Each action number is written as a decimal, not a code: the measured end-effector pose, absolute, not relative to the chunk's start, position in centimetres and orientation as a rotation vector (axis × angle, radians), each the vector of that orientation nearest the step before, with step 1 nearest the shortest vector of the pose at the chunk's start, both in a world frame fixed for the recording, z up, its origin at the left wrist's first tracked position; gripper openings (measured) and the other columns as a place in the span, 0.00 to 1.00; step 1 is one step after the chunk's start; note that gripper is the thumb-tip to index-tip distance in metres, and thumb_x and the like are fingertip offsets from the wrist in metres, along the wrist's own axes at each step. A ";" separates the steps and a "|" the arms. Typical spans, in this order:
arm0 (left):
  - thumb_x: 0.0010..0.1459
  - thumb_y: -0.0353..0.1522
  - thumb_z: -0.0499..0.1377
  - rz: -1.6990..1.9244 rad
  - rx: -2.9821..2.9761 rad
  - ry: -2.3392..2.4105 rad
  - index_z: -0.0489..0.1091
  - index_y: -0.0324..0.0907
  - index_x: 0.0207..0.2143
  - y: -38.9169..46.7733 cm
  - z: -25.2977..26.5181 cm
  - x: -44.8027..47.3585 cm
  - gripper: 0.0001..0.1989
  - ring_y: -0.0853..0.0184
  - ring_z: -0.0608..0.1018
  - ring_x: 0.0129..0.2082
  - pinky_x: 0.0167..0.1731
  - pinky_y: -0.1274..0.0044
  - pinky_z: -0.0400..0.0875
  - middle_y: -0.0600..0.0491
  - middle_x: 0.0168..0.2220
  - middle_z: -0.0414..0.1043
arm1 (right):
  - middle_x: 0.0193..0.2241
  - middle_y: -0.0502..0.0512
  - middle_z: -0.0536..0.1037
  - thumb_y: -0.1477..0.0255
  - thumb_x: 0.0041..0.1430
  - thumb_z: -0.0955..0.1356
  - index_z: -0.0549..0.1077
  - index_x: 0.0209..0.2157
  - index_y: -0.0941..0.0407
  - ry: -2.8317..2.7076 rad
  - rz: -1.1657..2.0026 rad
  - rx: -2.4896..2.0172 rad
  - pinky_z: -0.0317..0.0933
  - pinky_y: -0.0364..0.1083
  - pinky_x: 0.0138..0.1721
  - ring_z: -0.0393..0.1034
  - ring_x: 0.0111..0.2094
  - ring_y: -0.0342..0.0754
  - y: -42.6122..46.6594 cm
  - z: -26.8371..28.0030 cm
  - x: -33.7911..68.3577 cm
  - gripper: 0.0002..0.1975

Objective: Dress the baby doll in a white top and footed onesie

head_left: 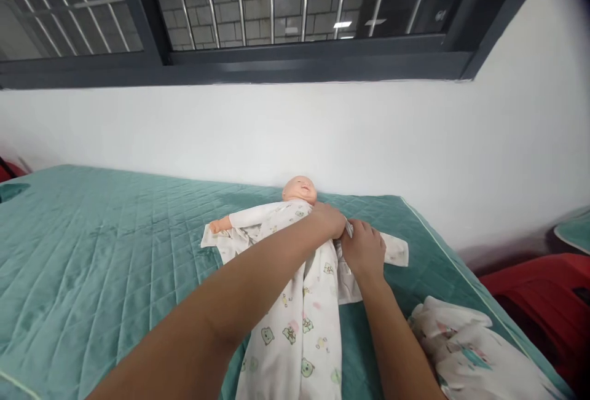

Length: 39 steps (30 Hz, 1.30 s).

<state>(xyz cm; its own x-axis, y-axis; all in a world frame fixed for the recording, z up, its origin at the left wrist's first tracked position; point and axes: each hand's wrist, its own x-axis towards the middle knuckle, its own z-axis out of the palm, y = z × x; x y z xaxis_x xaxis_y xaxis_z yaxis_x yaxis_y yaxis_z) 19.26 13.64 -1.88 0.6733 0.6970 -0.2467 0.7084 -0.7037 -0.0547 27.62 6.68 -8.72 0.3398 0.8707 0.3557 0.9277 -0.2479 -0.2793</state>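
Note:
A baby doll [300,188] lies on its back, head toward the wall, dressed in a white romper [295,332] with small animal prints. A second white garment [396,250] is spread beneath it, one sleeve out to each side. The doll's bare hand [220,224] rests over the sleeve at the left. My left hand [330,220] reaches across the doll's chest, its fingers closed on cloth near the shoulder. Right beside it, my right hand [364,247] is closed around cloth at the doll's arm on that side. The doll's other hand is hidden.
A green quilted cover [115,252] lies under everything. A crumpled white printed cloth [479,351] sits at the lower right. Past the bed's edge are red chairs [548,308]. Behind stands a white wall [230,136] below a dark-framed window [286,68] with bars.

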 end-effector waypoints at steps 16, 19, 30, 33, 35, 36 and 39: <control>0.52 0.32 0.60 -0.483 2.890 1.065 0.75 0.42 0.41 14.3 -1.6 20.0 0.13 0.57 0.78 0.44 0.43 0.68 0.74 0.45 0.47 0.77 | 0.44 0.62 0.77 0.69 0.65 0.57 0.72 0.46 0.57 -1.479 -0.065 -2.264 0.57 0.50 0.42 0.69 0.47 0.58 6.7 -8.3 28.4 0.16; 0.53 0.31 0.59 -0.437 2.920 1.020 0.75 0.40 0.42 14.2 -2.6 20.8 0.13 0.55 0.77 0.47 0.45 0.67 0.73 0.45 0.47 0.77 | 0.40 0.63 0.79 0.69 0.65 0.57 0.72 0.46 0.57 -1.482 -0.040 -2.284 0.57 0.51 0.42 0.70 0.46 0.58 6.7 -8.2 28.5 0.16; 0.57 0.32 0.57 -0.218 3.084 1.054 0.68 0.35 0.51 14.8 -3.6 19.3 0.19 0.51 0.74 0.50 0.48 0.63 0.68 0.38 0.49 0.74 | 0.38 0.64 0.78 0.69 0.65 0.55 0.71 0.47 0.59 -1.335 0.076 -2.231 0.57 0.49 0.38 0.72 0.41 0.56 7.5 -8.6 29.3 0.19; 0.57 0.37 0.57 -0.192 3.107 1.072 0.67 0.35 0.50 15.1 -3.0 18.4 0.21 0.51 0.74 0.49 0.47 0.63 0.68 0.38 0.49 0.73 | 0.40 0.65 0.78 0.68 0.64 0.55 0.70 0.48 0.59 -1.261 0.140 -2.161 0.58 0.49 0.39 0.71 0.43 0.57 7.6 -8.8 29.6 0.19; 0.57 0.39 0.58 -0.186 3.108 1.090 0.67 0.36 0.49 15.2 -2.7 17.9 0.21 0.53 0.74 0.48 0.46 0.64 0.69 0.39 0.49 0.73 | 0.42 0.65 0.77 0.69 0.64 0.55 0.68 0.49 0.59 -1.190 0.213 -2.101 0.58 0.50 0.40 0.70 0.45 0.58 7.7 -9.0 29.7 0.19; 0.56 0.39 0.58 -0.184 3.105 1.103 0.67 0.37 0.49 15.3 -2.5 17.6 0.21 0.53 0.74 0.48 0.45 0.65 0.70 0.40 0.48 0.74 | 0.43 0.66 0.76 0.69 0.63 0.55 0.68 0.50 0.59 -1.157 0.244 -2.078 0.58 0.50 0.41 0.70 0.46 0.59 7.7 -9.1 29.8 0.19; 0.56 0.36 0.58 -0.177 3.099 1.148 0.67 0.38 0.48 15.4 -2.0 16.8 0.18 0.54 0.74 0.47 0.44 0.66 0.70 0.42 0.47 0.74 | 0.43 0.67 0.76 0.71 0.62 0.56 0.66 0.52 0.60 -1.091 0.296 -2.030 0.59 0.51 0.43 0.70 0.46 0.59 7.7 -9.6 30.0 0.20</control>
